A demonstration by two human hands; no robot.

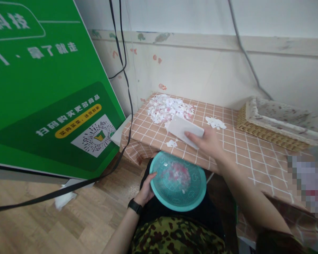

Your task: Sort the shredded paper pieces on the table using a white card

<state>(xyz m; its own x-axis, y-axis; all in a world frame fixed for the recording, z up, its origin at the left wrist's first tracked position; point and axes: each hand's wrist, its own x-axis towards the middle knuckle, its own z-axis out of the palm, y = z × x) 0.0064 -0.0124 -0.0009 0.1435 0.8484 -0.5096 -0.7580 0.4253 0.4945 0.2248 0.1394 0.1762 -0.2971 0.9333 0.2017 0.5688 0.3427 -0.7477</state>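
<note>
My left hand (147,188) grips the left rim of a round green plastic basket (159,192), thumb over the edge, fingers underneath. Scraps of white and pink paper (177,175) lie in its bottom. The basket is above my lap, just below the table's front edge. My right hand (205,141) is closed on a flat white rectangular board (181,128), tilted over the tabletop. The board's far end is at a large heap of torn paper pieces (165,107). Smaller groups of scraps lie right of the board (215,122) and near the front edge (171,143).
A checked brown tablecloth (228,141) covers the table against the wall. A lined wicker basket (272,132) stands at the right. To the left, a large green sign panel (55,88) leans close, with a black cable (128,106) hanging before it. White plastic (65,199) lies on the floor.
</note>
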